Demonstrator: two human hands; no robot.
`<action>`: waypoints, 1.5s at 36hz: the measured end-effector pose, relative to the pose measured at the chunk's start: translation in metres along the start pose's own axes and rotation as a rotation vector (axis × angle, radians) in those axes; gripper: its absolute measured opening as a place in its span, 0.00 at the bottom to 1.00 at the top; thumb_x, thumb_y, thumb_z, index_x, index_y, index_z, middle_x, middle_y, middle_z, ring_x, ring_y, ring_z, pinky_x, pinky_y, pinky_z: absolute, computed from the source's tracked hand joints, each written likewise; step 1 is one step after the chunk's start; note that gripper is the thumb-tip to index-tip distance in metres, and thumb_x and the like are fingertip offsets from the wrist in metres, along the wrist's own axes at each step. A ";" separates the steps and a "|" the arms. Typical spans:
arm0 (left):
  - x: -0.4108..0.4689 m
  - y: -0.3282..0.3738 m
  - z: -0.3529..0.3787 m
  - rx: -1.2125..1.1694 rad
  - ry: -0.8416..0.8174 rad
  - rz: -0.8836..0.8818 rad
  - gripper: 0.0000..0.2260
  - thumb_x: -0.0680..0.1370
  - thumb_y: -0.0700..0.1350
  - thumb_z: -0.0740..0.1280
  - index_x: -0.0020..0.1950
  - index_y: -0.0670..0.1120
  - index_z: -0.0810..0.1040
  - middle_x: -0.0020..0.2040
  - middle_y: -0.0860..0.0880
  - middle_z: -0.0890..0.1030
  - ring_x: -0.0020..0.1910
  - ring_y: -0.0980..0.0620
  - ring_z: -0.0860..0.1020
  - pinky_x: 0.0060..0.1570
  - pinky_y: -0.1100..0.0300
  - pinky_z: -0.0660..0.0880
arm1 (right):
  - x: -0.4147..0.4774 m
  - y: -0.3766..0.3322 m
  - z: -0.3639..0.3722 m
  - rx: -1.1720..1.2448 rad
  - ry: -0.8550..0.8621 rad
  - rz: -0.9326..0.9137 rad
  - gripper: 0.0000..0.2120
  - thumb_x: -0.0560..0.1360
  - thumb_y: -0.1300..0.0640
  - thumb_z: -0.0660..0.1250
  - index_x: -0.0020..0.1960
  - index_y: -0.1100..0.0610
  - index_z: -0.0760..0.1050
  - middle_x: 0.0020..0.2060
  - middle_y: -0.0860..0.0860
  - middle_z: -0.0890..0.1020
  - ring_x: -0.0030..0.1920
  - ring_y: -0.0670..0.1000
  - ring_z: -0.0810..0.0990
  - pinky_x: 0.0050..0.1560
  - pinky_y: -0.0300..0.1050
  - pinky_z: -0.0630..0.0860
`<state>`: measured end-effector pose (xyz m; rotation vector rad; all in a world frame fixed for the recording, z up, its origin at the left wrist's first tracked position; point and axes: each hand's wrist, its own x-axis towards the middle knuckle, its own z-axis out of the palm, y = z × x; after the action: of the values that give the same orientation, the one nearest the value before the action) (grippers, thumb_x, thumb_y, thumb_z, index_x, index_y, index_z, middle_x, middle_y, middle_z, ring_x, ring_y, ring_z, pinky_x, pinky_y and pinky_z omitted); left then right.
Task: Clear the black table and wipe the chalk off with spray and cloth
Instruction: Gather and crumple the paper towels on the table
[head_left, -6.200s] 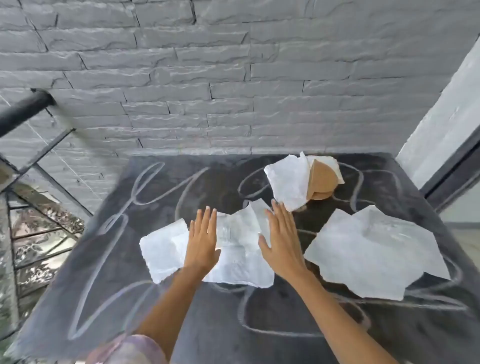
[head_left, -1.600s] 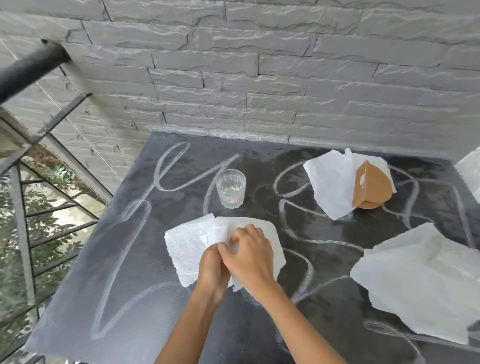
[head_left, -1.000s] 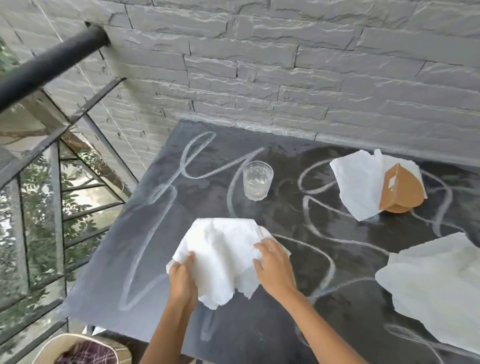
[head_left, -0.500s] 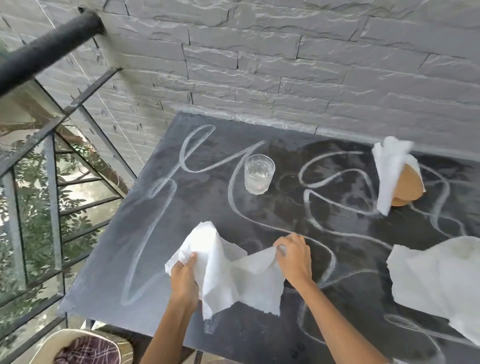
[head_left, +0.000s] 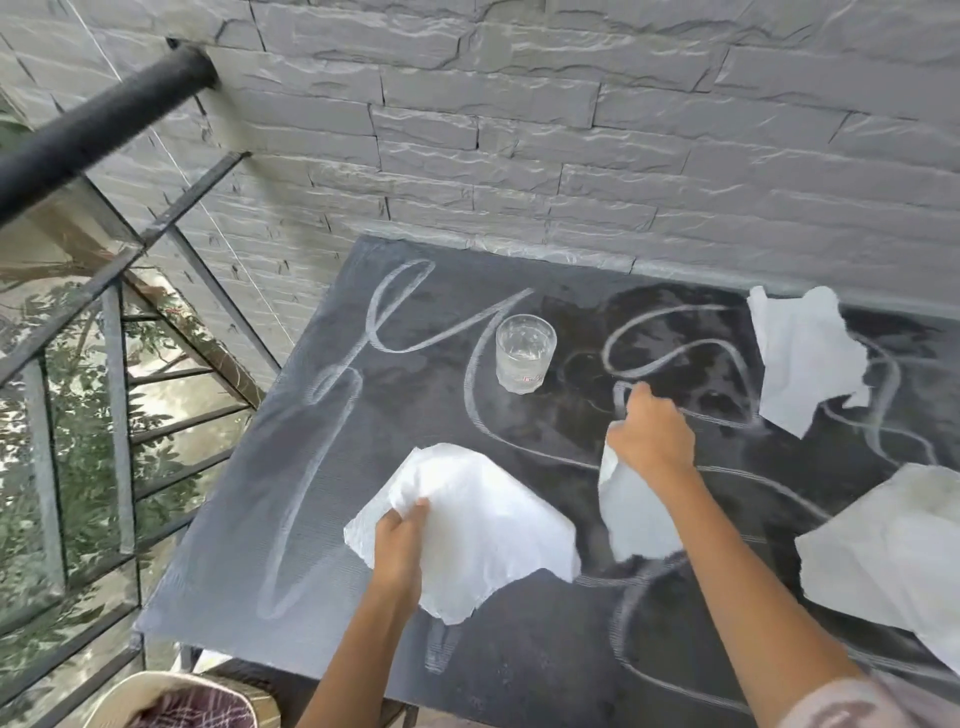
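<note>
The left hand (head_left: 400, 530) grips a large white paper sheet (head_left: 478, 519) at its near-left edge and holds it raised above the black table (head_left: 234, 519), apparently to bare the surface for wiping. The right hand (head_left: 652, 441) pinches a smaller paper piece (head_left: 634, 525), which hangs below it. A drinking glass (head_left: 524, 358), a far paper sheet (head_left: 802, 358) and a near paper sheet (head_left: 893, 545) lie among the chalk lines (head_left: 311, 457), so clearing is judged incomplete.

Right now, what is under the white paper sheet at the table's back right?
Around the paper sheet only black table and chalk lines show, running under its edges. The sheet looks raised, so something may lie beneath, but that spot is fully covered.
</note>
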<state>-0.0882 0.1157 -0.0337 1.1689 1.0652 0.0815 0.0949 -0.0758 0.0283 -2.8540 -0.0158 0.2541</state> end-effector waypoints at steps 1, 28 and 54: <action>0.000 0.001 0.001 0.007 -0.005 -0.005 0.10 0.79 0.43 0.62 0.56 0.40 0.77 0.50 0.42 0.81 0.50 0.42 0.78 0.51 0.50 0.74 | 0.004 -0.006 -0.007 -0.045 0.013 -0.038 0.14 0.70 0.63 0.64 0.55 0.61 0.69 0.51 0.61 0.78 0.53 0.64 0.77 0.44 0.49 0.70; -0.003 0.012 0.010 0.042 -0.087 -0.037 0.06 0.75 0.39 0.63 0.42 0.42 0.79 0.36 0.48 0.80 0.36 0.50 0.77 0.34 0.60 0.69 | -0.085 -0.104 0.050 -0.201 0.459 -0.444 0.16 0.51 0.57 0.80 0.25 0.53 0.71 0.20 0.47 0.73 0.18 0.49 0.73 0.21 0.35 0.62; -0.002 0.015 0.003 -0.098 -0.225 0.012 0.10 0.75 0.38 0.59 0.36 0.43 0.75 0.36 0.45 0.75 0.38 0.48 0.74 0.38 0.57 0.70 | -0.132 -0.102 0.089 -0.118 0.369 -0.582 0.12 0.57 0.56 0.78 0.32 0.52 0.75 0.34 0.48 0.77 0.32 0.49 0.76 0.22 0.40 0.69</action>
<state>-0.0806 0.1194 -0.0206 1.0686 0.8466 0.0106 -0.0496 0.0413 -0.0053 -2.8088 -0.7888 -0.4010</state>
